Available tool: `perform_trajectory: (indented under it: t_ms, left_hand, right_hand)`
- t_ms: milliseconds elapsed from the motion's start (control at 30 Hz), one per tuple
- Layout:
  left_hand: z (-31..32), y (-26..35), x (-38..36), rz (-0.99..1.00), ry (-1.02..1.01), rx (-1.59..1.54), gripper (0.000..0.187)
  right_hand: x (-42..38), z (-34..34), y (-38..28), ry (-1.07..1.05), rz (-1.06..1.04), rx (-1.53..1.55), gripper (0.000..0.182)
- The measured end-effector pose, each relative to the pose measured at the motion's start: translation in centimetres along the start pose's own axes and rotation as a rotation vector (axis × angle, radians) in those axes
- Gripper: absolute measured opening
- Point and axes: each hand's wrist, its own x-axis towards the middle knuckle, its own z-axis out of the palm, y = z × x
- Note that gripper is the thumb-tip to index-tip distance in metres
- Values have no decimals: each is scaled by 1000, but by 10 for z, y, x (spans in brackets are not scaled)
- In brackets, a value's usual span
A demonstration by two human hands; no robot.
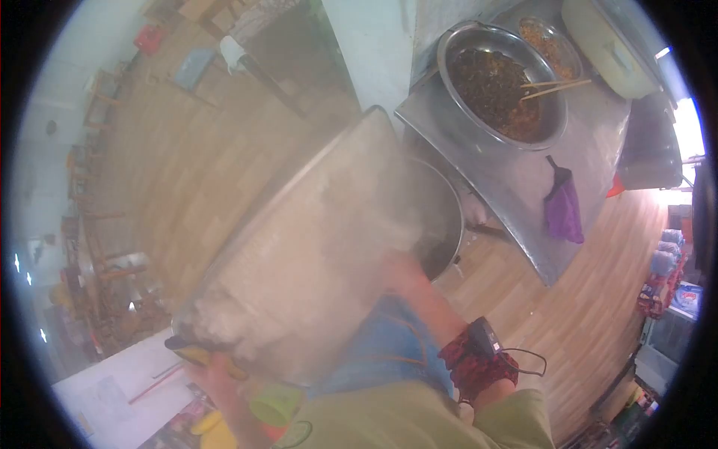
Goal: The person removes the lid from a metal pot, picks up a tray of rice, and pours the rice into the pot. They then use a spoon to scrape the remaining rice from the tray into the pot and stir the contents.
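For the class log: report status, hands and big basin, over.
Left hand grips tilted big basin at its lower rim. Right hand braces its side. Basin tipped over dark pot, steam blurring view. Steel table with food bowl close beside.

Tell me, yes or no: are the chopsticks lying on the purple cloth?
No. The chopsticks rest across the rim of the metal bowl, apart from the purple cloth.

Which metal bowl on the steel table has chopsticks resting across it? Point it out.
The big bowl of dark food; chopsticks lie over its rim. The smaller bowl behind has none.
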Motion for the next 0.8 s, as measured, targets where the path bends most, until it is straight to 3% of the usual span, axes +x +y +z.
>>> perform_trajectory:
  t_ms: [33,67,133,167,233,300,367,467,533,567,600,667,800]
  left_hand:
    - [0,4,-2,-10,-3,-1,49]
    - [0,13,-3,-92,-51,2,48]
    - [2,18,-2,-168,-98,7,48]
    - [3,17,0,-120,-94,89,48]
    - [4,15,2,-26,-85,249,48]
    - [8,15,4,72,-80,393,48]
    - [16,21,7,63,-91,316,48]
    - [19,30,5,17,-118,163,48]
    - [22,34,6,1,-132,86,48]
    - [20,35,5,-10,-137,55,48]
    - [20,35,5,-7,-141,34,48]
    - [19,34,6,-10,-147,17,48]
    - [15,30,8,-22,-150,-10,48]
  right_hand:
    - [5,0,29,182,-55,701,26]
    - [-4,-6,17,187,-50,697,26]
    - [-34,-24,-45,182,433,1116,32]
    - [-50,-24,-61,181,437,1123,32]
    - [-80,-18,-79,-60,460,1184,32]
    - [-94,-11,-91,-168,548,1245,33]
    - [-91,6,-82,-274,637,1307,34]
    - [-39,41,-7,148,313,562,28]
    - [5,46,59,367,-221,-229,26]
    - [23,44,91,456,-342,-311,24]
    - [37,42,120,452,-347,-84,23]
    - [54,39,153,304,-248,861,20]
    - [-45,6,16,381,-227,562,25]
